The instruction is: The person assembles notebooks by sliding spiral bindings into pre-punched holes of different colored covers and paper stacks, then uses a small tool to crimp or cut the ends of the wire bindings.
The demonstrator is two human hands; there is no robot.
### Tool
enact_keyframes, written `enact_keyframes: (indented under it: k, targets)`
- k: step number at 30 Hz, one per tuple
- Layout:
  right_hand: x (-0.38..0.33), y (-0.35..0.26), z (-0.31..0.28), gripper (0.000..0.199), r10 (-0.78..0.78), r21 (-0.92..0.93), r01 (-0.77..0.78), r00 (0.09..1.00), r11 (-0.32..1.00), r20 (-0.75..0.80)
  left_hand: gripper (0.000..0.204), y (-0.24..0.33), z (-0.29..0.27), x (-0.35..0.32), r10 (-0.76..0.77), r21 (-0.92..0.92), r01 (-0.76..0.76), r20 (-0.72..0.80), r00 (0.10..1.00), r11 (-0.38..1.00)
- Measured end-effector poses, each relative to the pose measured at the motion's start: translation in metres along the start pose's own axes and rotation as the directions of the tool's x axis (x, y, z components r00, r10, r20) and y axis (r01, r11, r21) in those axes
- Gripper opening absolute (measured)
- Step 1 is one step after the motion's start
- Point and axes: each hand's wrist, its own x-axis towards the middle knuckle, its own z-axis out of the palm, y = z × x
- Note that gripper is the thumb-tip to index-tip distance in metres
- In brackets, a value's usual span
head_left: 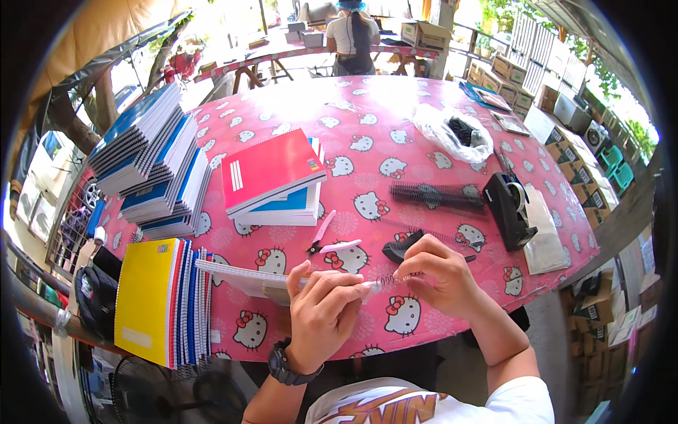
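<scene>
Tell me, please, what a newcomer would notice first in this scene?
The pink cartoon-cat tablecloth fills the view. At the near edge, the left hand holds an unbound notebook while the right hand feeds a wire spiral into it. Stacks of spiral notebooks stand at far left, a black tape dispenser at right.

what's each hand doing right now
Left hand: closed on the notebook edge.
Right hand: pinching the wire spiral at the notebook's end.
</scene>
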Motion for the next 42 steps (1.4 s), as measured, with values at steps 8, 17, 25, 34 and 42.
enact_keyframes:
  k: [8, 17, 25, 34, 42]
  targets:
    - [0.005, 0.001, -0.002, 0.033, -0.037, -0.007, 0.037, 0.995, 0.999, 0.092, 0.020, 0.000, 0.000, -0.001, 0.000, -0.027, 0.000, -0.003, 1.000, 1.000]
    - [0.007, 0.005, -0.001, 0.036, -0.119, -0.073, 0.126, 0.989, 0.989, 0.093, 0.016, 0.000, 0.000, -0.002, 0.002, -0.025, -0.002, 0.003, 1.000, 1.000]
    - [0.004, 0.007, -0.008, 0.040, -0.142, 0.049, 0.134, 0.960, 0.990, 0.240, 0.017, 0.001, 0.001, -0.003, -0.018, -0.020, 0.018, -0.013, 1.000, 1.000]
    - [-0.009, -0.015, -0.001, 0.051, 0.168, 0.153, -0.227, 0.931, 0.962, 0.324, 0.023, 0.002, -0.006, 0.000, 0.035, 0.131, -0.065, 0.224, 0.974, 0.989]
    - [-0.050, 0.129, 0.012, 0.076, 0.622, -0.455, -0.593, 0.776, 0.664, -0.103, 0.009, 0.005, -0.004, 0.000, 0.033, 0.108, -0.050, 0.156, 0.987, 0.993]
